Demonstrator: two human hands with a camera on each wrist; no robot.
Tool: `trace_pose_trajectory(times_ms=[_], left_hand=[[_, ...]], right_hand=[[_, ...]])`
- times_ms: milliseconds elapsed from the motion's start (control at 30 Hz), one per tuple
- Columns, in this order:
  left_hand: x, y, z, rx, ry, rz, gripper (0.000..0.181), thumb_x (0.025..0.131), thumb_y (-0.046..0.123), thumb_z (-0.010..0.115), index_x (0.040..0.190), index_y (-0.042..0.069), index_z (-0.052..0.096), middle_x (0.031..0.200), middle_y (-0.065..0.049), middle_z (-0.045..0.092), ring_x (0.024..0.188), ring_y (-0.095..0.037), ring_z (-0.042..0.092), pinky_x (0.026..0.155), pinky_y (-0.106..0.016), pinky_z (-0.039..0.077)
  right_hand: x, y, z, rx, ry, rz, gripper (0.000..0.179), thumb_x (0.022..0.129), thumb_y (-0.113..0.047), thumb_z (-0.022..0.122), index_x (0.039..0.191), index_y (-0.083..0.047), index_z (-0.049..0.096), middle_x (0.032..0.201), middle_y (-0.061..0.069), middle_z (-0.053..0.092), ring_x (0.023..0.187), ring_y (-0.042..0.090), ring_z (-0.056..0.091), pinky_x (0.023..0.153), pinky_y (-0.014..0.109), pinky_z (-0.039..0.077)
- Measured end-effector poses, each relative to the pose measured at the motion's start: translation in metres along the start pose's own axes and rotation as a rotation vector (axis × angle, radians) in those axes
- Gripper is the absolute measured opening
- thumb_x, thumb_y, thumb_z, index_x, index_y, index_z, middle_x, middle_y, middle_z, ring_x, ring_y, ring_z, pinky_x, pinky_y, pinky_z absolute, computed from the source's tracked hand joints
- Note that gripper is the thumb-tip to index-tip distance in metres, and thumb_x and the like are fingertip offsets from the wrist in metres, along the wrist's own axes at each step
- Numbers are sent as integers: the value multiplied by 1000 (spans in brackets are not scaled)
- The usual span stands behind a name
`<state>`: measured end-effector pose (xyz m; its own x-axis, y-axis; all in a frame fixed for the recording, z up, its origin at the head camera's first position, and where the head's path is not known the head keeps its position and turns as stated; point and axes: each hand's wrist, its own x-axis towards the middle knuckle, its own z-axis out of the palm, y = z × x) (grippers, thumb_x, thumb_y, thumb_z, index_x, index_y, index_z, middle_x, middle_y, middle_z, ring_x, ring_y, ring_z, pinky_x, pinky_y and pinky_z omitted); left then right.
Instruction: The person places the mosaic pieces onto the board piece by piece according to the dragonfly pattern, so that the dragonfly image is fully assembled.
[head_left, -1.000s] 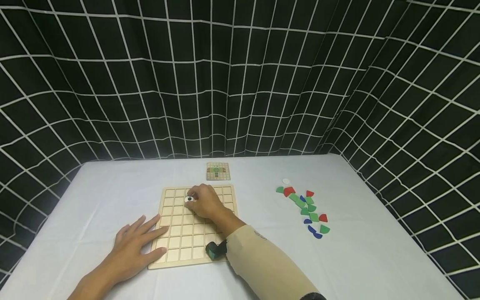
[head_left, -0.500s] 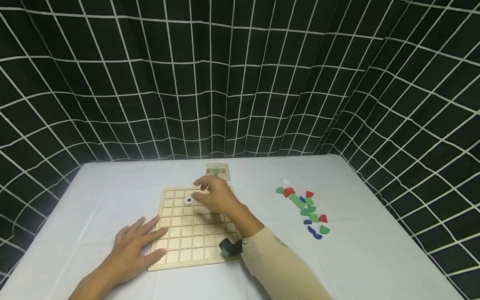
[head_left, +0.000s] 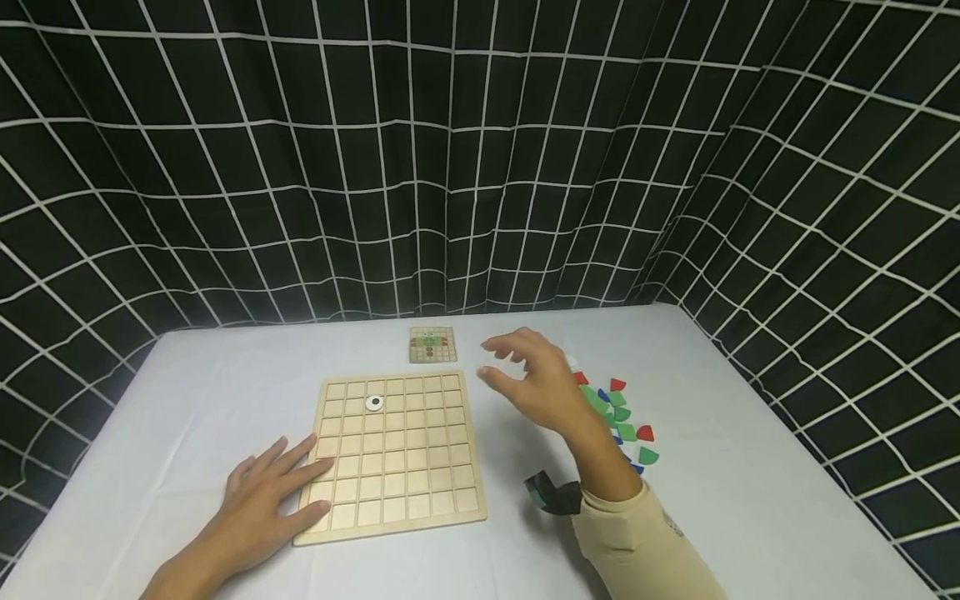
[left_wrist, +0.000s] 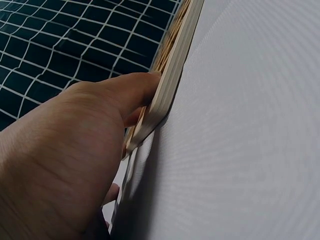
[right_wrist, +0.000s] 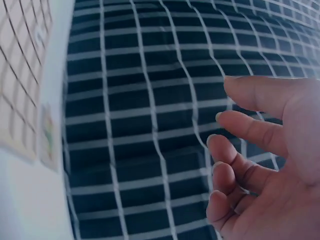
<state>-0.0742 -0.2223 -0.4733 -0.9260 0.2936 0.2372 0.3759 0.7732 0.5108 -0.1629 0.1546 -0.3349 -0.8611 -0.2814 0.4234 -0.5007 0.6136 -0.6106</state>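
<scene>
A square wooden grid board (head_left: 396, 450) lies on the white table. In its upper left part sits a round white eye piece (head_left: 374, 403) with a black dot. My left hand (head_left: 258, 504) is spread flat, its fingertips and thumb on the board's left edge; the left wrist view shows the thumb at the board's rim (left_wrist: 172, 82). To the right of the board my right hand (head_left: 542, 383) hovers over the table, fingers loosely bent and nothing between them. Beyond it lie several green pieces (head_left: 626, 432) and red pieces (head_left: 645, 433), some hidden behind the right forearm.
A small picture card (head_left: 432, 344) with a coloured figure on a grid lies behind the board. A white disc (head_left: 572, 362) shows partly past the right hand. Dark curtain (head_left: 450, 167) with white grid lines stands behind the table. A black wrist device (head_left: 553, 493) juts from the right wrist.
My right hand has let go of the eye piece, leaving it on the board, and has moved right, off the board toward the coloured pieces. The left hand has stayed in place.
</scene>
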Motion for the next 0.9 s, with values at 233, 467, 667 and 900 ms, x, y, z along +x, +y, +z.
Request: trace_pose_trajectory(times_ms=[233,467,667,900], left_hand=[[0,0,0,-4,-3,-6,52,94,37,84,139,13,76,162,-17,53,150,-57,33,112,-79,18],[1,0,0,0,-22,-20,52,94,38,84,140,13,75,162,-19,51,150,-57,32,113,-80,17],[3,-1,0,6,-28,-22,53,94,38,84,140,14,75,163,-18,51,151,-56,31,113,-79,18],[2,-1,0,1,-20,-21,53,93,37,85,139,13,76,162,-18,52,150,-56,32,112,-79,18]], right_hand=[[-5,31,-42,-48,151,11,28,95,-3,82,122,2,77,108,17,73,100,39,64,84,54,52],[-1,63,-62,-92,229,141,27,99,-6,77,125,2,76,110,22,72,103,38,60,86,53,50],[6,89,-58,-67,225,227,29,102,-9,75,128,4,74,114,25,70,109,42,59,88,51,46],[10,122,-44,-66,178,361,35,105,-17,73,134,3,70,123,27,67,117,44,57,96,58,48]])
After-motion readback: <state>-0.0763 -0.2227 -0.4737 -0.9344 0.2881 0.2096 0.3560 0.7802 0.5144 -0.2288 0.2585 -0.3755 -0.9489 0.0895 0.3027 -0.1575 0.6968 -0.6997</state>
